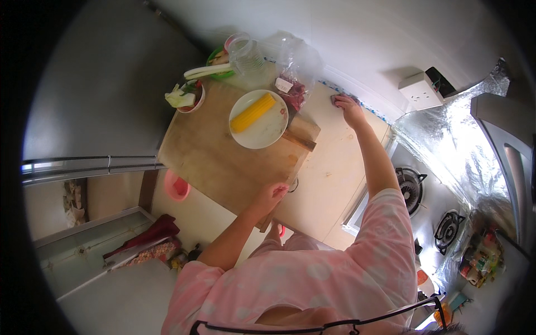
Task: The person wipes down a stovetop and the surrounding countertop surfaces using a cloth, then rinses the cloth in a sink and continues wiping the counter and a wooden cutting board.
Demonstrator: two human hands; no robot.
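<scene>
My right hand [350, 109] reaches to the back of the pale countertop [331, 176], by the wall. Its fingers press on a small dark cloth or scouring pad [334, 100], mostly hidden under them. Over the near right part of a large wooden cutting board [201, 155], my left hand [273, 196] is curled, and whether it holds something is unclear. A peeled ear of corn [253, 113] lies on a white plate [264, 140] on the board. Right of the plate is a wooden block or handle [305, 130]. Behind it, a clear plastic bag [293, 54] holds dark red contents [296, 93].
A white bowl of vegetables [197, 106], a green basket [222, 74] with white stalks across it and a clear plastic container [247, 56] stand at the back left. Gas burners [408, 190] lie to the right, below foil [465, 138]. A pink bin [169, 184] stands below the board.
</scene>
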